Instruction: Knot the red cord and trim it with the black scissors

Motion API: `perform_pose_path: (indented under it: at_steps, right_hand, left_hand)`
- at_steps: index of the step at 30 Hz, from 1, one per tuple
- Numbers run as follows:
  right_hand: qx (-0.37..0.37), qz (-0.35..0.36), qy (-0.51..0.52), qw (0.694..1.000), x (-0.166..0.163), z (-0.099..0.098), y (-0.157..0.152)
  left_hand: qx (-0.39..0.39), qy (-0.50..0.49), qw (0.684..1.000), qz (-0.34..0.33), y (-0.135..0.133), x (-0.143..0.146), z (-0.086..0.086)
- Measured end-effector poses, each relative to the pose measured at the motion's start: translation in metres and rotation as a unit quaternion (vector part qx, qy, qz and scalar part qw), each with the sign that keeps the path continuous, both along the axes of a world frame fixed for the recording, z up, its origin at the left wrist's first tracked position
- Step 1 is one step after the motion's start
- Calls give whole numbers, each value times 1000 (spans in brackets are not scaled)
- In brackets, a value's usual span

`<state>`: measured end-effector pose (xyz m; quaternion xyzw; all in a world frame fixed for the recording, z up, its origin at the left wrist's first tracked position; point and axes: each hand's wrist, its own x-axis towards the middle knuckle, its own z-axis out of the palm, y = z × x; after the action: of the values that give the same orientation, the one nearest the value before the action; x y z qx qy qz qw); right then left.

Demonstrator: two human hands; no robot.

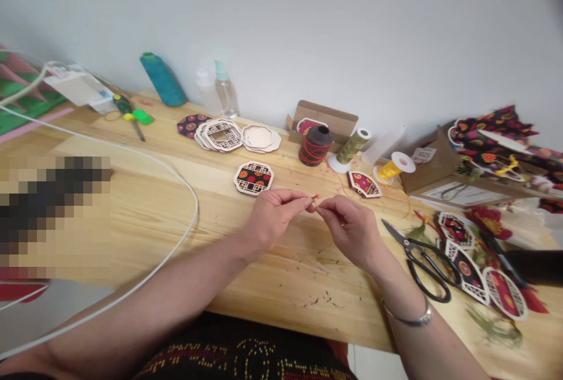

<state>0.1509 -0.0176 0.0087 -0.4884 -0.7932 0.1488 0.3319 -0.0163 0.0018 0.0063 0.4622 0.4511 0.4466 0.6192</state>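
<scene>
Fingertips of my left hand [279, 213] pinch a thin red thread [315, 198], whose frayed ends stick up above them. Close beside it, my right hand [349, 224] is closed in a pinch on the same thread; the exact grip is too small to make out. Just beyond my left hand lies an octagonal wooden-framed ornament [254, 178] with patterned dark cloth. A fan-shaped ornament [364, 184] rests beyond my right hand. Red cord is wound on a dark spool [315, 146], and a loose strand trails from it across the table.
Black scissors [424, 260] lie right of my right hand, near several finished ornaments [505, 292]. A cardboard box [440, 163] with cloth stands at the right. Yellow thread [389, 169], stacked wooden frames [222, 135] and bottles [226, 92] line the wall. A white cable [176, 172] crosses the left.
</scene>
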Motion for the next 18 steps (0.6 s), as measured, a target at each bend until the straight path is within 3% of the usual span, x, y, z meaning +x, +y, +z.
perform_pose_path:
  at_steps: [4,18]
  right_hand:
    - [1,3,-6,1000,-2,1,-3]
    - [-11,26,-34,999,-7,-4,-5]
  left_hand:
    - [35,13,999,12,0,0,-5]
    - [24,37,999,3,-3,2,-4]
